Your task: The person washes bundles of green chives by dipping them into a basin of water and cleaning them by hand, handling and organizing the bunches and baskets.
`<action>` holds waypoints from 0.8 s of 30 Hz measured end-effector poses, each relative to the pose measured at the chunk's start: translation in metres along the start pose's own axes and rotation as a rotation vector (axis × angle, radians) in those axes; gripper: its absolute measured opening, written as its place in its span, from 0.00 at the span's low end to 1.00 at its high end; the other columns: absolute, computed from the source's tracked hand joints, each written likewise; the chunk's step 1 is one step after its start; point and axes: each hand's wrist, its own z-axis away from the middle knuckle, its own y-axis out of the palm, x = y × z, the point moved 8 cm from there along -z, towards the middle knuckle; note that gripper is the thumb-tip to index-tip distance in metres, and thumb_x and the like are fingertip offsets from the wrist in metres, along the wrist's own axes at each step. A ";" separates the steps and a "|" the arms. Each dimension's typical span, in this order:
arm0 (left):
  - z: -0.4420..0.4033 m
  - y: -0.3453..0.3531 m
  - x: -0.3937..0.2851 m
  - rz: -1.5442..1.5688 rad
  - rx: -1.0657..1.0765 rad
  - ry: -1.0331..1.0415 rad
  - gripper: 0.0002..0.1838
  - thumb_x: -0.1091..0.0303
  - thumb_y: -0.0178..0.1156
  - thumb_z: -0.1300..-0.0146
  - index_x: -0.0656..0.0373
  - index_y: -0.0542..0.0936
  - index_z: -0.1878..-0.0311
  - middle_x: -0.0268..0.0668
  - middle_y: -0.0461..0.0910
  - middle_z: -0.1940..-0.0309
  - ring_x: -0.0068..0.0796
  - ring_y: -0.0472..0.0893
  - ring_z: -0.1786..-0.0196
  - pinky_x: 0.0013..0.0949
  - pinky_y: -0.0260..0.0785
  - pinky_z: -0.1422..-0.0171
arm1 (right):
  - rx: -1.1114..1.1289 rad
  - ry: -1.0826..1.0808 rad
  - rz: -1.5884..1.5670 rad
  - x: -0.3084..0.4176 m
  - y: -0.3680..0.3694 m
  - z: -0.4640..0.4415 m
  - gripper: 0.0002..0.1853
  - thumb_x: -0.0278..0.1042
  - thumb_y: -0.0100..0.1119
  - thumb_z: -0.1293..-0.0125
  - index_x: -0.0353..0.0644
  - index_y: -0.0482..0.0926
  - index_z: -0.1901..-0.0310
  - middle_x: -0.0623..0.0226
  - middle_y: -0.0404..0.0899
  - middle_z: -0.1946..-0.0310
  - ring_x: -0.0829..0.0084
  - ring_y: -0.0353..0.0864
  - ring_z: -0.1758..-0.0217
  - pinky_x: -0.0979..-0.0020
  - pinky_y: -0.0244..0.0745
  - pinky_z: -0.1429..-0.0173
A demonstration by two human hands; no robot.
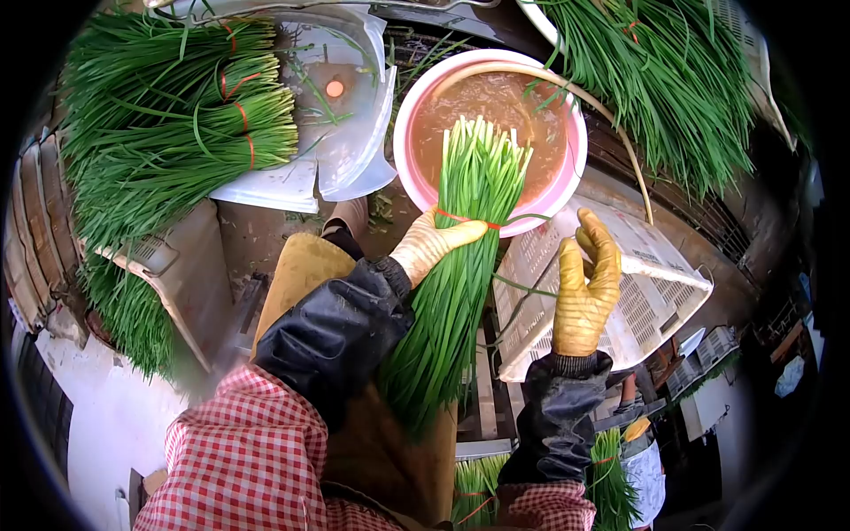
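My left hand (438, 244), in a pale yellow glove, is wrapped round a bunch of garlic chives (452, 310) just at its red band (465, 219). The white cut ends point away from me, over the near part of the pink basin (580, 164); the green leaves hang down toward my lap. To the right of the bunch, my gloved right hand (589, 283) is raised with thumb and fingers apart and bent. A single stray leaf (524, 287) runs from the bunch toward this hand; whether the two touch, I cannot tell.
Muddy water (496, 88) fills the basin, with a hose (611, 115) curving over its rim. Banded chives (177, 133) lie on a translucent plastic tray (359, 168) at left; more chives (655, 88) are at upper right. A white crate (646, 310) stands behind my right hand.
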 end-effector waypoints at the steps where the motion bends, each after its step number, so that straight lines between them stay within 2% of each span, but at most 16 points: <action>1: -0.033 -0.030 0.027 0.267 0.090 -0.061 0.28 0.67 0.72 0.46 0.58 0.73 0.43 0.35 0.80 0.51 0.25 0.78 0.50 0.30 0.71 0.43 | -0.007 -0.103 0.026 0.018 0.007 -0.020 0.17 0.32 0.61 0.36 0.44 0.77 0.45 0.66 0.73 0.44 0.69 0.71 0.40 0.68 0.68 0.40; 2: -0.025 -0.033 0.023 0.154 0.037 -0.013 0.29 0.67 0.72 0.47 0.59 0.72 0.42 0.35 0.80 0.50 0.25 0.78 0.49 0.30 0.70 0.42 | 0.030 -0.238 0.072 0.027 0.020 -0.038 0.18 0.31 0.62 0.38 0.44 0.77 0.45 0.64 0.74 0.45 0.67 0.72 0.40 0.67 0.68 0.40; 4: 0.036 0.028 -0.029 -0.497 -0.100 0.096 0.30 0.68 0.73 0.47 0.59 0.71 0.41 0.34 0.79 0.49 0.24 0.77 0.48 0.30 0.68 0.41 | 0.112 -0.433 0.264 0.033 0.048 -0.064 0.20 0.31 0.64 0.42 0.44 0.77 0.46 0.59 0.75 0.47 0.62 0.73 0.41 0.65 0.68 0.39; 5: 0.032 0.021 -0.023 -0.497 -0.099 0.094 0.30 0.68 0.73 0.47 0.59 0.71 0.41 0.34 0.79 0.49 0.24 0.77 0.48 0.30 0.68 0.41 | 0.159 -0.493 0.411 0.032 0.062 -0.072 0.21 0.31 0.65 0.44 0.44 0.78 0.47 0.57 0.76 0.48 0.59 0.74 0.41 0.64 0.68 0.38; 6: 0.024 0.011 -0.012 -0.278 -0.067 0.101 0.31 0.69 0.73 0.47 0.59 0.71 0.41 0.34 0.79 0.49 0.24 0.77 0.48 0.30 0.68 0.41 | 0.210 -0.415 0.566 0.023 0.072 -0.077 0.22 0.36 0.66 0.47 0.44 0.78 0.49 0.54 0.77 0.50 0.57 0.75 0.43 0.63 0.69 0.39; 7: 0.022 0.007 -0.009 -0.167 -0.053 0.105 0.31 0.69 0.73 0.48 0.59 0.71 0.41 0.34 0.79 0.49 0.24 0.77 0.47 0.29 0.68 0.40 | 0.331 -0.299 0.720 0.008 0.083 -0.082 0.21 0.41 0.65 0.47 0.43 0.79 0.52 0.55 0.79 0.51 0.56 0.77 0.47 0.61 0.71 0.42; 9: 0.021 0.003 -0.006 -0.092 -0.063 0.103 0.33 0.70 0.73 0.48 0.60 0.69 0.40 0.34 0.78 0.48 0.24 0.77 0.47 0.28 0.68 0.40 | 0.505 0.001 0.718 -0.023 0.096 -0.090 0.20 0.41 0.65 0.48 0.41 0.80 0.54 0.55 0.79 0.54 0.56 0.79 0.52 0.60 0.72 0.45; 11: 0.012 -0.005 -0.003 -0.126 -0.088 0.096 0.34 0.70 0.73 0.49 0.61 0.68 0.39 0.35 0.78 0.48 0.23 0.76 0.46 0.28 0.68 0.40 | 0.501 -0.068 0.706 -0.022 0.095 -0.089 0.20 0.40 0.65 0.48 0.40 0.79 0.55 0.56 0.79 0.57 0.59 0.79 0.56 0.64 0.73 0.50; 13: -0.011 -0.024 0.021 0.136 -0.029 0.004 0.37 0.70 0.74 0.49 0.62 0.65 0.38 0.36 0.78 0.47 0.23 0.76 0.46 0.27 0.68 0.40 | 0.496 -0.135 0.694 -0.024 0.098 -0.088 0.20 0.39 0.65 0.48 0.39 0.78 0.55 0.57 0.79 0.60 0.62 0.79 0.60 0.68 0.73 0.54; 15: -0.018 -0.029 0.029 0.193 -0.001 -0.038 0.38 0.70 0.74 0.50 0.63 0.64 0.38 0.36 0.77 0.47 0.23 0.76 0.46 0.28 0.69 0.40 | 0.342 0.043 0.474 -0.039 0.092 -0.093 0.18 0.39 0.65 0.49 0.37 0.78 0.58 0.58 0.79 0.66 0.61 0.79 0.64 0.66 0.73 0.56; 16: -0.018 -0.030 0.030 0.175 0.005 -0.041 0.39 0.70 0.74 0.50 0.63 0.64 0.37 0.36 0.77 0.47 0.23 0.76 0.46 0.28 0.68 0.39 | 0.232 -0.128 0.550 -0.026 0.091 -0.092 0.18 0.40 0.62 0.50 0.39 0.78 0.59 0.53 0.79 0.60 0.54 0.79 0.55 0.59 0.71 0.48; 20: 0.011 -0.011 0.013 0.122 -0.066 -0.023 0.38 0.69 0.75 0.51 0.63 0.65 0.38 0.36 0.78 0.48 0.23 0.76 0.46 0.29 0.69 0.40 | 0.397 -0.102 0.739 -0.023 0.102 -0.091 0.14 0.35 0.60 0.49 0.40 0.77 0.61 0.50 0.79 0.62 0.49 0.77 0.55 0.54 0.70 0.50; 21: 0.027 0.002 -0.002 -0.165 -0.081 0.026 0.38 0.69 0.75 0.51 0.63 0.65 0.39 0.37 0.78 0.48 0.24 0.76 0.46 0.29 0.69 0.40 | 0.396 -0.095 0.736 -0.027 0.102 -0.091 0.14 0.35 0.60 0.49 0.40 0.77 0.61 0.50 0.79 0.62 0.49 0.77 0.55 0.54 0.70 0.50; 22: 0.035 0.009 -0.012 -0.451 -0.093 0.074 0.38 0.68 0.76 0.52 0.63 0.66 0.39 0.37 0.78 0.49 0.24 0.76 0.46 0.29 0.69 0.40 | 0.390 -0.277 0.804 -0.020 0.106 -0.091 0.13 0.35 0.60 0.49 0.40 0.77 0.62 0.50 0.79 0.64 0.49 0.77 0.56 0.54 0.71 0.51; 23: 0.035 0.007 -0.010 -0.453 -0.094 0.070 0.38 0.68 0.76 0.52 0.63 0.66 0.39 0.37 0.78 0.49 0.24 0.76 0.46 0.29 0.69 0.40 | 0.382 -0.462 0.868 -0.013 0.111 -0.088 0.13 0.36 0.60 0.49 0.39 0.77 0.62 0.50 0.79 0.65 0.49 0.78 0.57 0.53 0.71 0.52; 24: 0.033 0.005 -0.007 -0.468 -0.085 0.046 0.38 0.67 0.76 0.52 0.63 0.67 0.40 0.37 0.78 0.49 0.24 0.76 0.46 0.29 0.69 0.41 | 0.375 -0.517 0.892 -0.010 0.113 -0.086 0.10 0.34 0.58 0.48 0.40 0.77 0.64 0.50 0.80 0.65 0.49 0.78 0.60 0.55 0.73 0.55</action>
